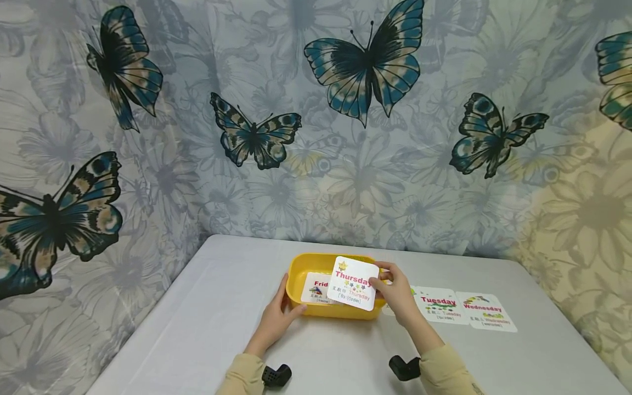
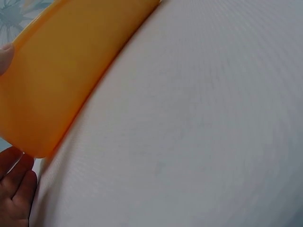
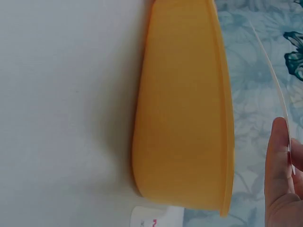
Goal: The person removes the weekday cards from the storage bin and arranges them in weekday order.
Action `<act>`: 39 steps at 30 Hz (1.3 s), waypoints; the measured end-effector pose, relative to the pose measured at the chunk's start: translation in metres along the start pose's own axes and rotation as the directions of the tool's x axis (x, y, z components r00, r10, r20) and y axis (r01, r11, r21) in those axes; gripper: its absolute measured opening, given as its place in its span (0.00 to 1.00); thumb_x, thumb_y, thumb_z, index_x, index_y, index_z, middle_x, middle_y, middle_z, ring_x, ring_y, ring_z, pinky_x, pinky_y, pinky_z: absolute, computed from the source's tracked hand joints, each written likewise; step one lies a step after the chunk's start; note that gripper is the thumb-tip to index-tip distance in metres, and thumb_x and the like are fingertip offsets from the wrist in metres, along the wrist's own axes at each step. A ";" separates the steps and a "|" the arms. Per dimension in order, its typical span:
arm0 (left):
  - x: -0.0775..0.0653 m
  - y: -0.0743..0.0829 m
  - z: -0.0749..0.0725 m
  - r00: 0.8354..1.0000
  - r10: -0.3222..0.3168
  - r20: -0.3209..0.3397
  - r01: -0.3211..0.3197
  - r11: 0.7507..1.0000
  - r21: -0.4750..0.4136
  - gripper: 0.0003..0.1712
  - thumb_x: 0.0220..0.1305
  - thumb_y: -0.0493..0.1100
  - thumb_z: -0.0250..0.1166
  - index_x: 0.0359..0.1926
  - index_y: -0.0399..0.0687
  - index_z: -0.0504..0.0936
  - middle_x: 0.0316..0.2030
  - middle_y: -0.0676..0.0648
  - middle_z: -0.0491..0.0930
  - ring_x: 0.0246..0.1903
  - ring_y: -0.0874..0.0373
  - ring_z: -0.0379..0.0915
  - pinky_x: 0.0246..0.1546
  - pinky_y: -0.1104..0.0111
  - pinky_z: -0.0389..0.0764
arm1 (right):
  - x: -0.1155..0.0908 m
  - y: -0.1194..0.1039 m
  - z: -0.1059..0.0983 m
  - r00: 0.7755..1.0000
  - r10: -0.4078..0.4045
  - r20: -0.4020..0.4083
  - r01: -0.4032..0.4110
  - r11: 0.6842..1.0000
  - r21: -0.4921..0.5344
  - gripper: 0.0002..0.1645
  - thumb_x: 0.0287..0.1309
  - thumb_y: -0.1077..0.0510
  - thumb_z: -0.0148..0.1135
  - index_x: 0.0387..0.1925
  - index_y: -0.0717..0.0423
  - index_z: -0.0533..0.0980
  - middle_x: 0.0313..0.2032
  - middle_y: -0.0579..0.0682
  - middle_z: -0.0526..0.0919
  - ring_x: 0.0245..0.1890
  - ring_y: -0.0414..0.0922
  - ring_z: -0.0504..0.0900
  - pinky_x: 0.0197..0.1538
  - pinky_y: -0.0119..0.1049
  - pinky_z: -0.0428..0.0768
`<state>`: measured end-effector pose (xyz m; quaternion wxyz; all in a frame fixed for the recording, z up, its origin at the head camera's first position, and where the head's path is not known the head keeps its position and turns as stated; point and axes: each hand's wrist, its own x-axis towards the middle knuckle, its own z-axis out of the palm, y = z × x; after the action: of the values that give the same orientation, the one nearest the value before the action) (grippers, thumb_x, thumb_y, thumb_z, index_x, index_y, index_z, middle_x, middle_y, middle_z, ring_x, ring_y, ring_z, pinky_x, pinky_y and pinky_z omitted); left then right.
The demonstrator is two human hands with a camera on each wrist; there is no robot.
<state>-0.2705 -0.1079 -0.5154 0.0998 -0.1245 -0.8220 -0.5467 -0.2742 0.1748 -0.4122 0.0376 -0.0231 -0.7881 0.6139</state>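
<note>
A white Thursday card (image 1: 353, 282) is pinched between the thumb and fingers of my right hand (image 1: 397, 293), tilted above the right part of a yellow plastic basket (image 1: 340, 311). In the right wrist view the card (image 3: 271, 71) appears edge-on, higher than the basket's rim. My left hand (image 1: 276, 321) holds the basket's left end, its thumb at the front and its fingers around the side. Inside the basket lies a Friday card (image 1: 314, 288), partly covered by the Thursday card.
To the right of the basket, a Tuesday card (image 1: 438, 305) and a Wednesday card (image 1: 486, 311) lie side by side on the white table (image 1: 197, 329). A butterfly-patterned cloth (image 1: 365, 181) hangs behind the table.
</note>
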 end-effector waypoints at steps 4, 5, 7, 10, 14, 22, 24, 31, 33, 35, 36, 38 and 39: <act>0.000 0.000 0.001 1.000 0.000 0.006 0.000 1.000 0.000 0.54 0.54 0.61 0.65 0.73 0.56 0.45 0.69 0.47 0.52 0.65 0.54 0.52 0.63 0.63 0.59 | -0.014 0.006 -0.010 1.000 0.005 -0.009 -0.005 1.000 0.003 0.28 0.58 0.64 0.59 0.60 0.59 0.65 0.37 0.57 0.71 0.26 0.45 0.77 0.31 0.33 0.82; 0.000 0.001 0.001 1.000 -0.003 0.007 0.003 1.000 0.002 0.54 0.54 0.61 0.65 0.73 0.55 0.45 0.69 0.47 0.52 0.65 0.54 0.53 0.63 0.63 0.59 | -0.018 0.007 -0.013 1.000 0.004 -0.012 -0.004 1.000 0.004 0.28 0.58 0.64 0.59 0.60 0.59 0.65 0.36 0.57 0.71 0.26 0.45 0.77 0.31 0.33 0.82; -0.001 0.002 0.000 1.000 -0.005 0.007 0.005 1.000 0.003 0.54 0.54 0.61 0.65 0.73 0.54 0.44 0.69 0.46 0.52 0.65 0.54 0.53 0.63 0.63 0.59 | -0.024 0.010 -0.019 1.000 0.007 -0.014 -0.007 1.000 0.011 0.27 0.58 0.64 0.59 0.59 0.59 0.65 0.36 0.57 0.71 0.27 0.46 0.77 0.32 0.34 0.83; -0.002 0.004 -0.002 1.000 -0.007 0.001 0.007 1.000 0.005 0.54 0.54 0.61 0.65 0.73 0.53 0.44 0.68 0.45 0.53 0.64 0.52 0.54 0.63 0.62 0.60 | -0.033 0.014 -0.027 1.000 0.011 -0.017 -0.010 1.000 0.013 0.27 0.58 0.64 0.60 0.59 0.60 0.65 0.36 0.57 0.71 0.27 0.46 0.77 0.33 0.35 0.83; -0.004 0.005 -0.002 1.000 -0.005 0.006 0.005 1.000 0.006 0.55 0.54 0.62 0.65 0.73 0.53 0.44 0.68 0.44 0.53 0.64 0.52 0.54 0.62 0.62 0.60 | -0.043 0.018 -0.035 0.999 0.031 -0.014 -0.031 0.999 0.013 0.27 0.57 0.64 0.60 0.59 0.60 0.66 0.37 0.58 0.71 0.27 0.47 0.77 0.33 0.35 0.83; -0.002 0.003 -0.002 1.000 -0.013 0.011 0.013 1.000 0.009 0.55 0.54 0.63 0.64 0.73 0.53 0.44 0.69 0.46 0.52 0.65 0.53 0.52 0.63 0.63 0.59 | -0.063 0.027 -0.053 0.997 0.078 0.029 -0.077 0.997 -0.018 0.28 0.55 0.66 0.60 0.58 0.63 0.65 0.36 0.58 0.71 0.26 0.48 0.78 0.30 0.37 0.83; -0.002 0.003 -0.002 1.000 -0.015 0.013 0.015 1.000 0.006 0.55 0.54 0.63 0.64 0.73 0.53 0.44 0.69 0.46 0.52 0.65 0.53 0.52 0.63 0.63 0.59 | -0.066 0.031 -0.059 0.995 0.093 0.044 -0.092 0.996 -0.020 0.29 0.55 0.66 0.61 0.58 0.64 0.65 0.35 0.58 0.71 0.26 0.48 0.78 0.30 0.38 0.83; -0.001 0.005 -0.002 1.000 -0.019 0.014 0.019 1.000 0.007 0.55 0.54 0.62 0.65 0.73 0.56 0.43 0.69 0.48 0.50 0.65 0.54 0.51 0.63 0.64 0.58 | -0.072 0.047 -0.079 0.987 0.136 0.084 -0.131 0.989 -0.062 0.31 0.54 0.66 0.62 0.59 0.66 0.63 0.34 0.55 0.71 0.28 0.46 0.76 0.29 0.37 0.82; -0.001 0.005 -0.002 1.000 -0.015 0.014 0.015 1.000 0.008 0.55 0.54 0.62 0.65 0.73 0.55 0.43 0.69 0.48 0.50 0.65 0.54 0.51 0.63 0.63 0.58 | -0.072 0.051 -0.082 0.985 0.147 0.088 -0.141 0.988 -0.069 0.31 0.54 0.66 0.62 0.58 0.67 0.63 0.33 0.55 0.71 0.28 0.45 0.76 0.29 0.36 0.82; -0.001 0.005 -0.002 1.000 -0.013 0.013 0.013 1.000 0.007 0.55 0.54 0.62 0.65 0.73 0.53 0.43 0.69 0.48 0.50 0.65 0.54 0.51 0.63 0.63 0.59 | -0.072 0.055 -0.085 0.984 0.150 0.092 -0.143 0.987 -0.075 0.31 0.54 0.66 0.61 0.58 0.68 0.62 0.33 0.55 0.72 0.28 0.45 0.76 0.29 0.36 0.82; -0.001 0.006 -0.002 1.000 -0.015 0.013 0.015 1.000 0.007 0.55 0.54 0.62 0.65 0.73 0.53 0.43 0.69 0.48 0.50 0.65 0.54 0.51 0.63 0.63 0.59 | -0.071 0.057 -0.086 0.984 0.150 0.092 -0.143 0.986 -0.080 0.31 0.54 0.66 0.62 0.58 0.69 0.62 0.33 0.55 0.72 0.28 0.44 0.75 0.29 0.36 0.81; -0.001 0.006 -0.002 1.000 -0.017 0.014 0.017 1.000 0.008 0.55 0.54 0.62 0.65 0.73 0.53 0.43 0.69 0.48 0.50 0.65 0.54 0.51 0.63 0.63 0.59 | -0.070 0.060 -0.087 0.984 0.150 0.096 -0.141 0.986 -0.089 0.31 0.53 0.66 0.62 0.58 0.69 0.62 0.33 0.55 0.72 0.28 0.44 0.75 0.28 0.36 0.81; -0.001 0.006 -0.002 1.000 -0.021 0.015 0.021 1.000 0.008 0.55 0.54 0.62 0.64 0.73 0.54 0.43 0.69 0.48 0.50 0.65 0.54 0.51 0.63 0.63 0.59 | -0.069 0.061 -0.088 0.984 0.151 0.096 -0.141 0.985 -0.097 0.31 0.53 0.66 0.62 0.58 0.69 0.62 0.33 0.55 0.72 0.28 0.44 0.75 0.28 0.36 0.81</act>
<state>-0.2672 -0.1080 -0.5098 0.0884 -0.1194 -0.8262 -0.5434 -0.1981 0.2689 -0.4526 -0.0491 -0.0510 -0.8120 0.5794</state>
